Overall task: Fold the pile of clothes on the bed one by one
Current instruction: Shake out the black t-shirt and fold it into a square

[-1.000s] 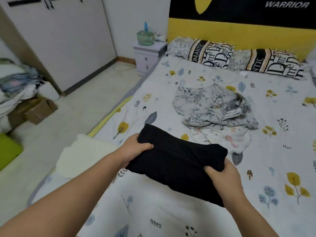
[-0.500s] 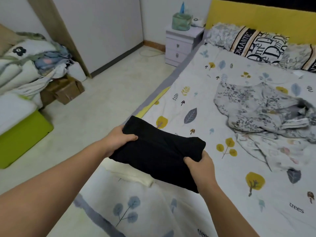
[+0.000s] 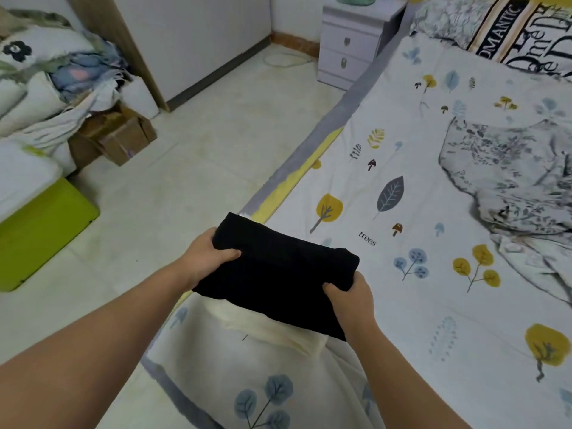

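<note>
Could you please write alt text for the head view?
Both hands, left hand and right hand, hold a folded black garment above a cream folded cloth at the bed's edge; crumpled floral clothes lie further right.

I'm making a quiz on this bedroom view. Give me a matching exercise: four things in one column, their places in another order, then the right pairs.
Things:
1. folded black garment
2. grey floral crumpled garment
3. folded cream cloth
4. brown cardboard box

Places:
A. on the floor, left of the bed
B. held between both hands
C. loose on the leaf-print bedsheet, to the right
D. on the bed's near edge, beneath the black garment

Pairs: 1-B, 2-C, 3-D, 4-A
</note>
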`<state>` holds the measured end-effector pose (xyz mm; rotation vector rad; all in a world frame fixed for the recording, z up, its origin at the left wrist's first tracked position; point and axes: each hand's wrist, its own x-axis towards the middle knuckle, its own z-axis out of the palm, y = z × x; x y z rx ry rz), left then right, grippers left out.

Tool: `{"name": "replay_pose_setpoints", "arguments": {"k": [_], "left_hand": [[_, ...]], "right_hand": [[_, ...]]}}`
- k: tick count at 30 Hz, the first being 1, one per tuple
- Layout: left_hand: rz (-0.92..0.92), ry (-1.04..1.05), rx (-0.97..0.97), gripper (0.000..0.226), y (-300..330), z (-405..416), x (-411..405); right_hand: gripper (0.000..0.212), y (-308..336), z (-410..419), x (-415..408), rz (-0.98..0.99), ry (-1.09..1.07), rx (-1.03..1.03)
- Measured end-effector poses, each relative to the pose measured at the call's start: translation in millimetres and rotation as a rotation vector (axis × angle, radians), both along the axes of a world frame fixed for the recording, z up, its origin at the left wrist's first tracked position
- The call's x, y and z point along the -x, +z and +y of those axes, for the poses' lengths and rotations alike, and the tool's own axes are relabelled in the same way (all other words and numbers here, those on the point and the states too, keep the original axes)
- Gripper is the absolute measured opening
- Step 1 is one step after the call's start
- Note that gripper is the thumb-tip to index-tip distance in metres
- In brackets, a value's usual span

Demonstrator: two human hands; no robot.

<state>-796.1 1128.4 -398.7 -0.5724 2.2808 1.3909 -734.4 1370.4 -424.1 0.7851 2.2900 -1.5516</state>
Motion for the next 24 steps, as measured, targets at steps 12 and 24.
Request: {"name": "replay_pose_setpoints", "arguments": {"k": [12, 24], "left_hand": [[0.591, -0.325, 0.947, 0.065, -53, 0, -10], [0.293, -0.845, 0.936, 0.081, -123, 0, -3]], "right_hand": [[0.066, -21, -20, -7, 0.224, -0.018, -0.555], [0.063, -90, -30, 0, 0.066, 0.688, -0.835]]}}
